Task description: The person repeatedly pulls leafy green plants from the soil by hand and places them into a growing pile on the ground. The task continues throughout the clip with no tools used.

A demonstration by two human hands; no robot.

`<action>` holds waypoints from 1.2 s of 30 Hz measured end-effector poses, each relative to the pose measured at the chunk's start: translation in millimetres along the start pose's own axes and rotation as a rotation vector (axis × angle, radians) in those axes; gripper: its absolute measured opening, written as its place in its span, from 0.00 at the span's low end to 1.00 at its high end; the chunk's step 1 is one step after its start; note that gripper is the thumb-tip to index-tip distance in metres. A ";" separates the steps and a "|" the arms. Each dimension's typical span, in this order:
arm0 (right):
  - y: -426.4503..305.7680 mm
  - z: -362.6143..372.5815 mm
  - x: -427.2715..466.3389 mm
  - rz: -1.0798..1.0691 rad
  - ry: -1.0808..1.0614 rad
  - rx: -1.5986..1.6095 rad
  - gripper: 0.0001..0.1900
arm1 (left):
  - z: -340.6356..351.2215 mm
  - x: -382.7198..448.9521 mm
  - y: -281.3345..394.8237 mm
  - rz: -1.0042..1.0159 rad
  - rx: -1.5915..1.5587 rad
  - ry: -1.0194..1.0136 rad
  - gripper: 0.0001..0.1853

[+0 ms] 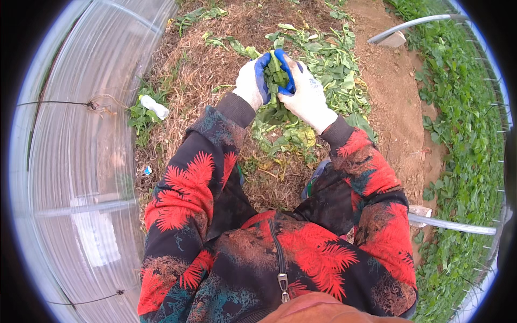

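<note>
Both my hands wear white knit work gloves with blue coated palms. Between them is a bunch of green leaves and stems [276, 74], pressed from both sides. My left hand [253, 80] grips its left side, the fingers curled toward me and upward. Around the right side of the same bunch curls my right hand [301, 84]. Directly under and beyond the hands, cut leafy greens [335, 64] are strewn over the ground. One yellowing leaf [307, 137] lies just below my right wrist.
Dry straw [194, 80] covers the ground at left, beside a clear plastic sheet wall [85, 141]. A white plastic bottle [154, 107] lies near that wall. To the right are bare soil [391, 101], metal hoop pipes [416, 25], pale blocks [394, 39] and a bed of leafy plants [460, 105].
</note>
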State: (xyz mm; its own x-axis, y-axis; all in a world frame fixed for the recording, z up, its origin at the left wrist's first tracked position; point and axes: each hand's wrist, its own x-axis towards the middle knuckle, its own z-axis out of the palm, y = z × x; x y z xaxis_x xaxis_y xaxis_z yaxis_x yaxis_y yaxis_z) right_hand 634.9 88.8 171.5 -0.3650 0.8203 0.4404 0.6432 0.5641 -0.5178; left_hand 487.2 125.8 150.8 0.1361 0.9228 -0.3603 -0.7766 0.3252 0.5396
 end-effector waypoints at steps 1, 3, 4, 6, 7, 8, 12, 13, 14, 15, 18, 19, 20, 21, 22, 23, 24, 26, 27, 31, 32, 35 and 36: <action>-1.1 -1.3 -0.8 -0.037 -0.002 -0.080 0.42 | 2.4 -1.5 0.7 -0.045 -0.067 -0.004 0.17; 5.0 1.4 -1.0 -0.095 0.000 -0.054 0.40 | 1.8 0.7 0.9 -0.044 -0.030 0.002 0.17; 3.6 1.0 -1.0 -0.092 -0.004 -0.059 0.39 | -0.1 1.2 0.1 -0.029 0.016 -0.014 0.16; -1.2 0.7 -0.5 -0.130 0.011 -0.057 0.38 | -18.5 10.7 0.9 -0.092 0.074 -0.170 0.16; -3.7 1.2 -1.1 -0.167 0.029 -0.051 0.36 | -26.5 16.5 -3.1 -0.113 0.039 -0.209 0.17; -6.5 1.4 -1.4 -0.205 0.047 -0.046 0.35 | -34.7 21.7 -6.7 -0.132 0.003 -0.248 0.17; -3.6 0.7 -1.3 -0.195 0.103 -0.062 0.28 | 0.7 -10.3 -11.1 -0.184 0.015 -0.144 0.19; 2.8 7.6 1.9 -0.229 0.183 0.039 0.27 | 1.3 -13.4 -10.4 -0.179 -0.002 -0.178 0.19; 2.7 9.3 3.7 -0.157 0.233 0.116 0.25 | -13.7 -0.4 -13.1 -0.161 -0.012 -0.242 0.20; 4.0 8.0 5.1 -0.077 0.282 0.179 0.23 | 4.1 -6.1 -17.8 -0.056 0.097 -0.103 0.23; 16.6 3.3 15.0 0.383 0.187 0.799 0.15 | 18.0 -26.8 -1.4 -0.170 0.135 -0.348 0.29; 23.9 1.6 16.3 0.415 0.173 0.901 0.15 | 18.5 -26.3 -6.4 -0.106 0.155 -0.451 0.28; 33.9 1.2 16.7 0.388 0.157 0.955 0.16 | 14.3 -23.9 -7.5 -0.051 0.331 -0.444 0.26; 32.6 -1.2 15.7 0.424 0.166 1.089 0.16 | 12.1 -25.3 -4.1 0.002 0.510 -0.430 0.24; 32.7 -3.2 16.8 0.452 0.129 1.130 0.16 | 9.7 -25.7 4.3 -0.088 0.527 -0.554 0.23; 32.5 -5.7 17.9 0.480 0.093 1.170 0.16 | 10.6 -27.9 2.6 -0.072 0.601 -0.530 0.24; 29.4 -10.8 16.5 0.461 0.031 1.172 0.16 | 6.5 -25.1 6.4 -0.094 0.668 -0.569 0.24; 35.6 -10.8 15.3 0.422 -0.052 1.130 0.15 | -0.3 -23.6 8.9 -0.120 0.746 -0.554 0.25; 35.1 -13.0 14.1 0.421 -0.072 1.132 0.15 | 8.5 -33.9 14.3 -0.093 0.819 -0.525 0.24; 47.8 -18.7 10.0 0.293 -0.107 1.106 0.17 | 5.9 -23.4 13.2 0.050 0.990 -0.385 0.14; 58.0 -19.3 9.9 0.286 -0.130 1.057 0.18 | 5.9 -21.4 12.7 0.079 0.995 -0.358 0.15; 39.8 -9.0 15.4 0.346 0.007 1.190 0.12 | 4.6 -24.4 11.7 0.087 0.926 -0.350 0.18; 32.7 -5.8 17.8 0.356 0.027 1.198 0.12 | -4.8 -19.4 11.0 0.115 0.851 -0.380 0.18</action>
State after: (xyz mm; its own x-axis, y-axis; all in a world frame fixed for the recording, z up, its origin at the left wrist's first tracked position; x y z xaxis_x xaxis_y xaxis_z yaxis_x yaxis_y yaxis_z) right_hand 653.4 121.3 166.7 -0.2740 0.9506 0.1461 -0.3188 0.0535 -0.9463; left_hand 473.0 110.5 160.1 0.3947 0.9155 -0.0786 -0.1073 0.1309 0.9856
